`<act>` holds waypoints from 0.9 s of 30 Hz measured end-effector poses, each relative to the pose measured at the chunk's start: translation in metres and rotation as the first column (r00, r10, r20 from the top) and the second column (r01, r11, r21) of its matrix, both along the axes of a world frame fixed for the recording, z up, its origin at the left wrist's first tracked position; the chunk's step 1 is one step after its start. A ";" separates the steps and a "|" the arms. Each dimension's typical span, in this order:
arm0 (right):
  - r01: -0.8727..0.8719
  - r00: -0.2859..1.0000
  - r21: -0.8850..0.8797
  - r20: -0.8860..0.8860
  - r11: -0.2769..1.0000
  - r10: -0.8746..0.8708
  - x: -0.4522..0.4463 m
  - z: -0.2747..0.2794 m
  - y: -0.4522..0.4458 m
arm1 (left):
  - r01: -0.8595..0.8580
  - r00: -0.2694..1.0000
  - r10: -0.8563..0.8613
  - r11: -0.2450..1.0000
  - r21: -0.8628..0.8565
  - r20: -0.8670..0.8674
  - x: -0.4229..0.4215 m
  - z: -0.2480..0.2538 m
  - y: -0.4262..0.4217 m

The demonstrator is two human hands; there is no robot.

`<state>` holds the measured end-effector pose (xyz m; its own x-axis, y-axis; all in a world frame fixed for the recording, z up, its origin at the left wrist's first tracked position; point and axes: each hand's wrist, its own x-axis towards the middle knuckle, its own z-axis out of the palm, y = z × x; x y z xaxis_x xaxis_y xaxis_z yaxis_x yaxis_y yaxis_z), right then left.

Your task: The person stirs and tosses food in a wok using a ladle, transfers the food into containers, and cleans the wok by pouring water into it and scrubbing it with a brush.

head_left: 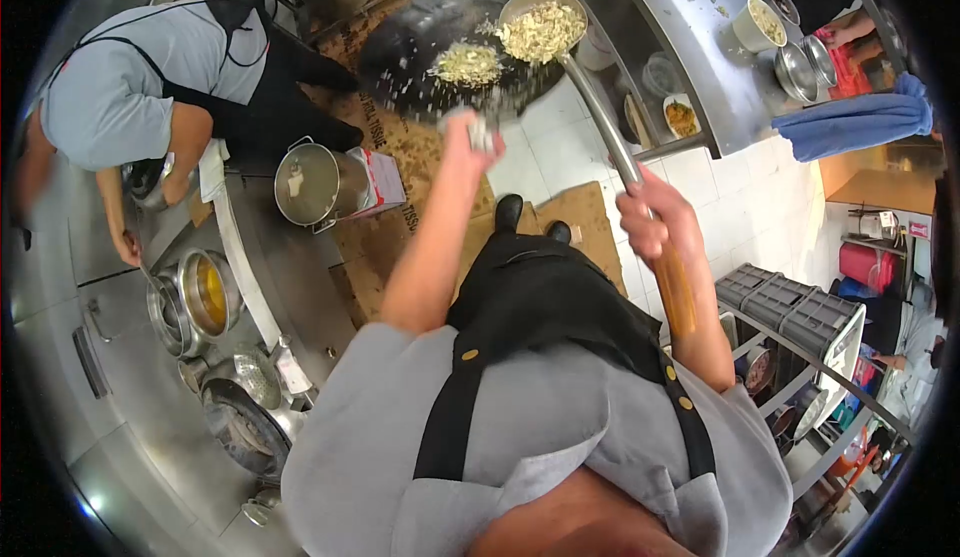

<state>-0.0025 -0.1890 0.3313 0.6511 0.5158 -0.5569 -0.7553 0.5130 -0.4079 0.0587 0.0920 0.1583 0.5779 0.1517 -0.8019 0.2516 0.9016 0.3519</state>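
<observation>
My left hand [468, 142] is closed round a pale cloth [483, 135] at the near edge of a large dark wok [395, 57]. Motion blurs the hand, and the wok's near handle cannot be made out. Chopped pale food [467, 64] lies in the wok, with loose bits scattered round it. My right hand [655, 215] grips the wooden-ended handle of a long metal ladle [600, 117]. Its bowl, over the wok's right side, is heaped with chopped yellowish food [542, 32].
A co-worker [150, 67] bends over metal bowls [208, 292] at left. A pot [308, 185] stands left of my left forearm. Steel counter [690, 47] with bowls and blue cloth [855, 117] is at right. Grey crates [785, 307] sit lower right; cardboard [590, 217] covers floor tiles.
</observation>
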 end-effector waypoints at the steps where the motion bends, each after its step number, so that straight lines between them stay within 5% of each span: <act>1: -0.038 0.999 0.006 0.038 0.999 0.038 -0.007 0.005 -0.010 | -0.012 0.998 0.017 0.996 -0.087 0.062 -0.033 -0.003 -0.011; 2: -0.075 0.994 0.015 0.081 0.997 0.074 -0.014 0.008 -0.017 | -0.017 0.991 0.038 0.986 -0.168 0.127 -0.071 -0.004 -0.021; 3: -0.068 0.993 -0.034 0.090 0.997 0.071 -0.021 0.011 -0.022 | 0.120 0.972 -0.112 0.992 -0.026 0.205 -0.094 0.030 -0.033; 8: -0.038 0.999 -0.062 0.022 0.997 0.040 0.001 -0.009 -0.013 | 0.052 0.986 -0.033 0.993 -0.109 0.165 -0.013 -0.006 0.012; 10: 0.019 1.000 -0.072 0.009 0.997 -0.018 0.018 -0.018 0.005 | 0.196 0.947 -0.152 0.971 -0.136 0.282 0.018 0.012 0.009; 11: -0.004 0.999 -0.028 0.033 1.000 0.005 0.029 -0.014 0.013 | 0.088 0.950 -0.159 0.962 0.257 0.270 0.012 0.017 -0.021; 12: -0.008 0.999 -0.048 0.037 0.999 0.010 0.031 -0.012 0.017 | 0.083 0.941 -0.203 0.913 0.399 0.270 0.002 -0.011 -0.023; 15: -0.012 1.000 -0.094 0.002 0.995 0.012 0.033 0.004 0.028 | 0.124 0.952 -0.249 0.847 0.517 0.179 -0.046 -0.027 -0.043; 18: -0.073 0.996 0.020 -0.047 0.997 0.073 0.005 0.026 0.032 | -0.002 0.918 -0.272 0.725 0.689 0.289 -0.074 -0.081 -0.055; 21: -0.012 0.991 0.129 -0.131 0.992 0.029 -0.001 0.006 0.028 | 0.205 0.886 -0.396 0.798 0.566 0.239 -0.094 -0.008 -0.065; 27: 0.003 0.986 0.352 -0.156 0.936 0.055 -0.018 -0.054 -0.002 | 0.501 0.860 -0.509 0.853 0.144 0.021 -0.091 0.012 -0.052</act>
